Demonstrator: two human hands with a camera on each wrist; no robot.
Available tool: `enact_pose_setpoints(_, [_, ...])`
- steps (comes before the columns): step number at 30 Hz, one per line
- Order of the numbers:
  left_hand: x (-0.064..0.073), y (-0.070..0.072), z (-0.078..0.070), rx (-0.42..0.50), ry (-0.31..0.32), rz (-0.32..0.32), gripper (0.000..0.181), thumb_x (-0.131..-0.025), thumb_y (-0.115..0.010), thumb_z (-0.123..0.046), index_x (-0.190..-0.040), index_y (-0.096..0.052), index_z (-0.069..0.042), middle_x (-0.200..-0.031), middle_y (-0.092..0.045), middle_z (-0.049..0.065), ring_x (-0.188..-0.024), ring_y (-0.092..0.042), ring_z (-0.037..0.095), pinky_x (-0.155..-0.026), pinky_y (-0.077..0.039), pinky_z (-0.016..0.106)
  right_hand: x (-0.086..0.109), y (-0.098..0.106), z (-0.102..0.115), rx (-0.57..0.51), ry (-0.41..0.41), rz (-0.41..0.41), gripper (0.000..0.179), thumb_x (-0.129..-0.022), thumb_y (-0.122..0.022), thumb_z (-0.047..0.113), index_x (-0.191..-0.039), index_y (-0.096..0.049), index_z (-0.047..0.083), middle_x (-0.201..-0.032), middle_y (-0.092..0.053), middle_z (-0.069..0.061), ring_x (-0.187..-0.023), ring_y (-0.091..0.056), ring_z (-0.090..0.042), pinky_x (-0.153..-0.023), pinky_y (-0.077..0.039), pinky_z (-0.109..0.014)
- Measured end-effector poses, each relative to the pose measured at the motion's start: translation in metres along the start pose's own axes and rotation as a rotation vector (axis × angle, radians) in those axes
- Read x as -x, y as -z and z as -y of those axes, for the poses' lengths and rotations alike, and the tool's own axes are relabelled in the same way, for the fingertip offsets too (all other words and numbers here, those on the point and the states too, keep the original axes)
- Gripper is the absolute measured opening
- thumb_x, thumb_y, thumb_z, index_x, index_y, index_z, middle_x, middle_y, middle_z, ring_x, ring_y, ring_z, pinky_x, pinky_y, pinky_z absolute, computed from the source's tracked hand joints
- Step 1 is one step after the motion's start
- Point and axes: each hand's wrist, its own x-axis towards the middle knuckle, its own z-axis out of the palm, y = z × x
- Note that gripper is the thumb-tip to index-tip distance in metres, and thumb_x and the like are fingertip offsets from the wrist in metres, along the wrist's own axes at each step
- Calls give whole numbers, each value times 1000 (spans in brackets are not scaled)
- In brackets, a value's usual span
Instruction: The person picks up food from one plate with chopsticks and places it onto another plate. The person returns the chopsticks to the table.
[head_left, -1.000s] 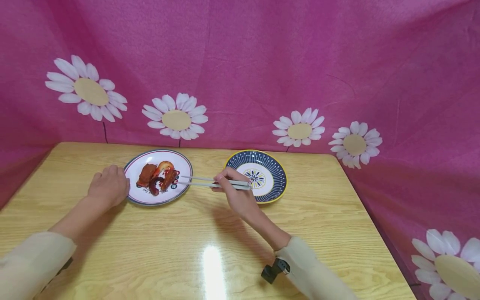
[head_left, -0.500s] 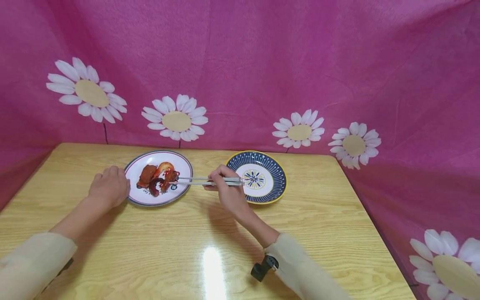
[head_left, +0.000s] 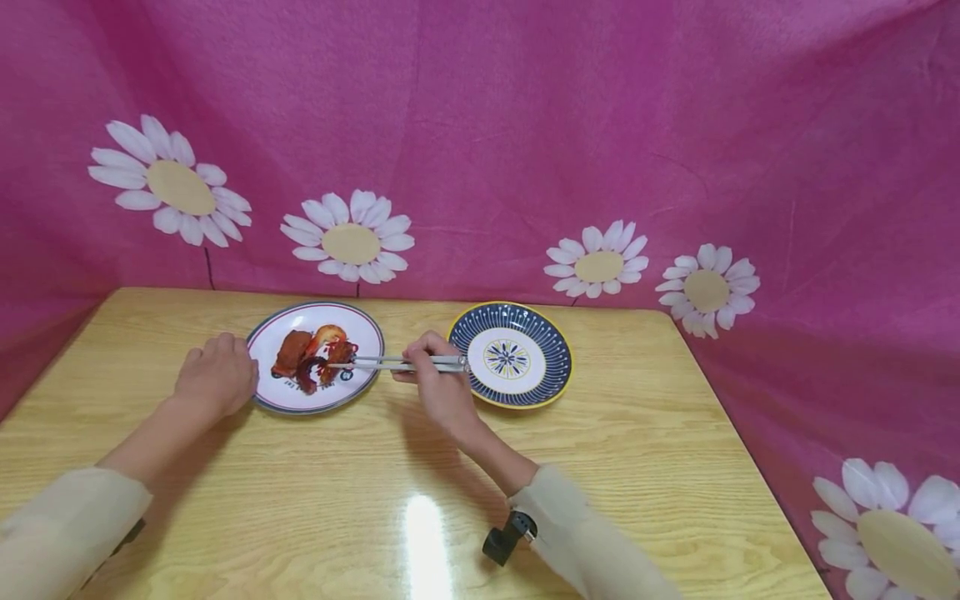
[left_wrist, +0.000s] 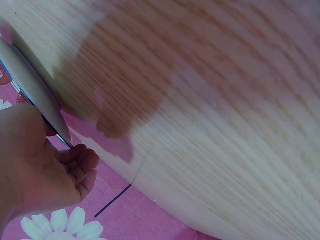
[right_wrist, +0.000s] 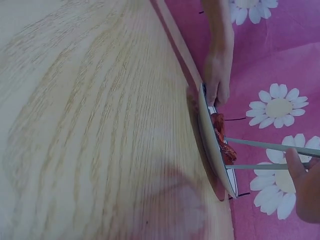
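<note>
My left hand (head_left: 217, 375) pinches the left rim of a white plate (head_left: 363, 332) with a dark blue edge; in the left wrist view its fingers (left_wrist: 82, 167) curl at the rim. Reddish-brown saucy food pieces lie on that plate: a brown chunk (head_left: 293, 350), a yellowish piece and a dark curled one. My right hand (head_left: 444, 398) holds a pair of grey chopsticks (head_left: 378, 363) pointing left. Their tips reach the food at the plate's right; in the right wrist view they stand apart on either side of a dark red piece (right_wrist: 228, 154).
A dark blue patterned plate (head_left: 551, 354) with a yellow rim stands right of the white one, just beyond my right hand. Both are on a wooden table (head_left: 315, 500). A pink cloth (head_left: 480, 150) with daisies hangs behind the table's far edge.
My right hand has moved left with the chopsticks, and their tips have gone from the plate's right side in among the food. The left hand stays at the rim.
</note>
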Motion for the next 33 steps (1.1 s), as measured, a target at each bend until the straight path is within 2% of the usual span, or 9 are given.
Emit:
enact_pose_setpoints(5, [0, 0, 1, -4, 0, -4, 39, -100, -43, -13, -107, -42, 24, -97, -44, 31, -98, -47, 49, -80, -40, 58, 1, -7, -4, 13, 0, -4, 19, -97, -46, -2, -90, -55, -17, -86, -59, -12, -88, -69, -46, -74, -58, -33])
enact_pose_setpoints(14, [0, 1, 1, -14, -3, -9, 38, -99, -44, -13, -106, -42, 24, -96, -44, 31, -98, -47, 49, -80, -40, 58, 2, -12, -5, 48, 20, -37, 17, -97, -50, 3, -86, -61, -6, -85, -64, -10, -80, -72, -28, -72, -59, -33])
enact_pose_setpoints(17, [0, 1, 1, -13, -7, -9, 37, -99, -44, -13, -105, -42, 24, -96, -44, 32, -98, -47, 49, -80, -40, 59, 2, -12, -4, 56, 13, -48, 18, -97, -51, 4, -86, -61, -5, -86, -64, -10, -80, -72, -29, -71, -59, -33])
enact_pose_setpoints(20, [1, 1, 0, -16, -9, -12, 37, -99, -44, -13, -104, -42, 24, -96, -44, 33, -98, -47, 49, -80, -40, 59, 2, -12, -4, 62, 5, -60, 18, -98, -51, 6, -87, -62, -4, -86, -65, -11, -81, -72, -34, -71, -59, -32])
enact_pose_setpoints(27, [1, 2, -2, -4, 0, -18, 37, -99, -44, -13, -104, -42, 23, -96, -44, 32, -98, -46, 49, -80, -40, 58, 0, -14, -2, 70, -21, -108, 18, -98, -53, 7, -88, -63, -4, -85, -67, -13, -78, -72, -26, -70, -59, -31])
enact_pose_setpoints(33, [1, 2, -1, -5, 3, -9, 37, -99, -44, -13, -105, -42, 23, -97, -44, 32, -98, -46, 49, -80, -40, 57, -1, -19, -2, 34, -25, -128, 19, -100, -53, 5, -88, -63, -7, -85, -67, -12, -82, -71, -39, -70, -59, -35])
